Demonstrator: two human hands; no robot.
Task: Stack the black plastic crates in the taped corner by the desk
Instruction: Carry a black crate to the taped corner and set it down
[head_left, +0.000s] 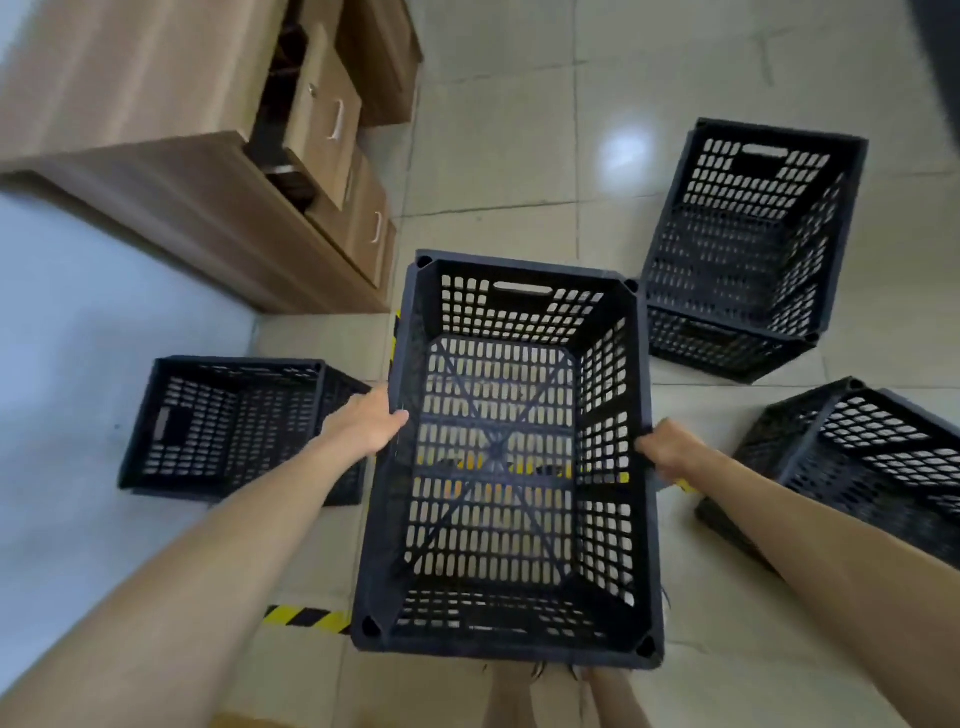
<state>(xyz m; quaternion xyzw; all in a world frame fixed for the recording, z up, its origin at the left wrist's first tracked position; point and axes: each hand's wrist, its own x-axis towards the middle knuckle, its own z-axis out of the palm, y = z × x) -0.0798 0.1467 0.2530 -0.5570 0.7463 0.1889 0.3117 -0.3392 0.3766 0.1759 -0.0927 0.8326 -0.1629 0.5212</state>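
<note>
Crate (506, 457) in the middle of your view sits mouth-up between your two hands, its mesh floor showing pale tile and a strip of yellow-and-black tape (306, 618) beneath it. Your left hand (366, 423) is clamped on the left long rim, thumb over the top edge, and your right hand (670, 449) grips the right long rim the same way. You cannot tell from here whether the crate rests on the floor or hangs just above it. To your left, near the wall, a second crate (228, 426) lies tipped on its side. Ahead and to the right, a third crate (748, 244) leans, mouth tilted toward you. At the right edge a fourth crate (872, 462) lies tilted. The wooden desk (171, 171) with its drawers stands ahead on your left.
</note>
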